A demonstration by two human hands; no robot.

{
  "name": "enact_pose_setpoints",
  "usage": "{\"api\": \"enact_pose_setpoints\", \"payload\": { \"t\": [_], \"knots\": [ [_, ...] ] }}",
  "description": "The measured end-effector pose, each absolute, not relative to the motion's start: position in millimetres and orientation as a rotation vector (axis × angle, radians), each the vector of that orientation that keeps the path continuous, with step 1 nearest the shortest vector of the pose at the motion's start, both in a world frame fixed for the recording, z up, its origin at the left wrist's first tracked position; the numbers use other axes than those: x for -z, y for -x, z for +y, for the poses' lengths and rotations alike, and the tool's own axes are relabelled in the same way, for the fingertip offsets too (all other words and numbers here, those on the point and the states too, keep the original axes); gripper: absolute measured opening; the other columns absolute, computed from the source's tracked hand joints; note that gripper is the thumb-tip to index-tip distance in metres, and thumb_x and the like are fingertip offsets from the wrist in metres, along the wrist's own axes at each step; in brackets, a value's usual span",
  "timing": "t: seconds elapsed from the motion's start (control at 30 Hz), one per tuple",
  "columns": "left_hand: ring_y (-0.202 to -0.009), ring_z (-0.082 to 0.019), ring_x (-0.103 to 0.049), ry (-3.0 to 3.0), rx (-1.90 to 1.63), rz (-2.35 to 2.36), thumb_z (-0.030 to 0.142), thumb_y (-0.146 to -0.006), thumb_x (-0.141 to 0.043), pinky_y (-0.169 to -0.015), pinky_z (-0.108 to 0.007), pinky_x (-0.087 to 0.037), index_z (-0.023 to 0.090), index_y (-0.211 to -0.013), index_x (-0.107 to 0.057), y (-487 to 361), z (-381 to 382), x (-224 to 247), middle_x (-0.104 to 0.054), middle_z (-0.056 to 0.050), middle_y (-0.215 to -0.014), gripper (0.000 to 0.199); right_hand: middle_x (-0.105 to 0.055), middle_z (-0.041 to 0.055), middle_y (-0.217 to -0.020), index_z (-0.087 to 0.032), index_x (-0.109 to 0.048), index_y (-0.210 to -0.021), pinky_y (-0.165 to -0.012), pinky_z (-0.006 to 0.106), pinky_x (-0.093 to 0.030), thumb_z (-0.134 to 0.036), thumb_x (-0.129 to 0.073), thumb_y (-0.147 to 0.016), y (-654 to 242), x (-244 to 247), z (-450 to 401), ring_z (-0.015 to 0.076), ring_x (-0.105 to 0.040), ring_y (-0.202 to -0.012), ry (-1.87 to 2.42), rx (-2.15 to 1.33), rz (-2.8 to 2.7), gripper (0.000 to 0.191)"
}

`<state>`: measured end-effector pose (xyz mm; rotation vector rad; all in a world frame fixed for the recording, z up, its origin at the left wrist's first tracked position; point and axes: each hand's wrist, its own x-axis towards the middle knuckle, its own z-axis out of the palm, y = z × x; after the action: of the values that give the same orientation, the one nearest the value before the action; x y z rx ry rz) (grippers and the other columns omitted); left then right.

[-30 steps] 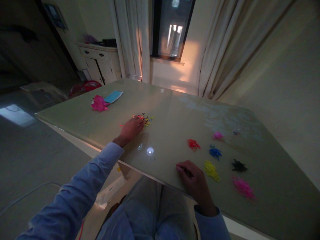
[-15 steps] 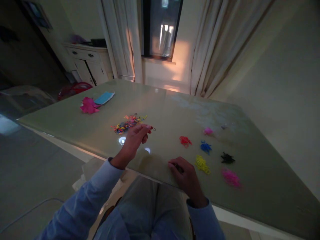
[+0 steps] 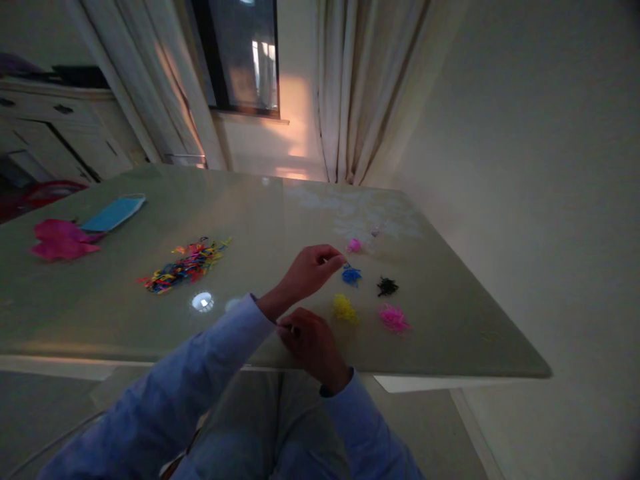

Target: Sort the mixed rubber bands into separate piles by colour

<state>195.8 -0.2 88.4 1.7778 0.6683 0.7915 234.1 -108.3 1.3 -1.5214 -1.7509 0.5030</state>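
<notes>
My left hand (image 3: 313, 272) reaches across to the right, its thumb and forefinger pinched at the edge of the blue pile of rubber bands (image 3: 351, 275). A small dark rubber band shows faintly at the fingertips. My right hand (image 3: 311, 337) rests near the table's front edge, closed, with the fingers curled; what they hold, if anything, is hidden. To its right lie a yellow pile (image 3: 345, 307), a pink pile (image 3: 394, 319) and a black pile (image 3: 387, 287) of rubber bands. The red pile is hidden behind my left hand. A mixed-colour heap (image 3: 185, 265) of bands lies left.
A blue face mask (image 3: 115, 213) and a crumpled pink piece (image 3: 65, 240) lie at the table's left. Beyond the blue pile sit a small pink item (image 3: 355, 245) and a tiny clear one (image 3: 375, 232). The table (image 3: 450, 333) ends near the wall on the right.
My left hand has moved right from beside the mixed heap to the blue pile, still pinched. The view has turned right. My right hand stays closed near the front edge.
</notes>
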Motion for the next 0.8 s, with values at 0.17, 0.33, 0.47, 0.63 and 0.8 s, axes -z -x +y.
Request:
{"api": "enact_pose_setpoints", "payload": {
  "t": [0.17, 0.33, 0.47, 0.63, 0.8],
  "knots": [
    [-0.063, -0.011, -0.058, -2.222, -0.604, 0.454, 0.023, -0.084, -0.058, -0.061, -0.023, -0.043, 0.012, -0.077, -0.073, -285, -1, -72, -0.071, -0.004, -0.071, 0.02, -0.076, 0.0069, -0.092, -0.019, -0.07, -0.088, -0.074, 0.028, -0.05, -0.018, -0.063, -0.084, -233, 10, -106, 0.0221, -0.07, -0.087, 1.614, -0.422, -1.876, 0.009],
    [-0.064, -0.013, -0.061, -2.406, -0.448, 0.413, 0.018, -0.083, -0.057, -0.062, -0.024, -0.044, 0.011, -0.079, -0.075, -335, 4, -50, -0.074, -0.007, -0.076, 0.019, -0.074, 0.0064, -0.117, -0.026, -0.069, -0.105, -0.091, 0.033, -0.051, -0.022, -0.064, -0.087, -231, 19, -102, 0.0242, -0.068, -0.108, 1.461, -0.37, -1.862, 0.02],
    [-0.064, -0.014, -0.061, -2.435, -0.402, 0.422, 0.017, -0.082, -0.059, -0.062, -0.023, -0.043, 0.011, -0.077, -0.075, -347, 10, -38, -0.073, -0.008, -0.075, 0.018, -0.074, 0.0078, -0.114, -0.026, -0.068, -0.112, -0.092, 0.036, -0.053, -0.026, -0.061, -0.091, -230, 15, -104, 0.025, -0.066, -0.111, 1.464, -0.395, -1.853, 0.023],
    [-0.061, -0.014, -0.058, -2.459, -0.373, 0.462, 0.02, -0.082, -0.057, -0.06, -0.024, -0.04, 0.012, -0.073, -0.074, -347, 13, -30, -0.071, -0.007, -0.07, 0.02, -0.075, 0.0076, -0.107, -0.024, -0.068, -0.112, -0.091, 0.036, -0.053, -0.031, -0.056, -0.094, -229, 10, -106, 0.0251, -0.064, -0.114, 1.502, -0.331, -1.851, 0.023],
    [-0.056, -0.013, -0.053, -2.468, -0.358, 0.463, 0.02, -0.081, -0.055, -0.057, -0.024, -0.037, 0.012, -0.067, -0.072, -343, 13, -28, -0.066, -0.005, -0.062, 0.023, -0.075, 0.0057, -0.107, -0.024, -0.069, -0.099, -0.088, 0.034, -0.053, -0.031, -0.055, -0.093, -229, 5, -107, 0.0251, -0.066, -0.111, 1.465, -0.353, -1.831, 0.016]
  ]
}}
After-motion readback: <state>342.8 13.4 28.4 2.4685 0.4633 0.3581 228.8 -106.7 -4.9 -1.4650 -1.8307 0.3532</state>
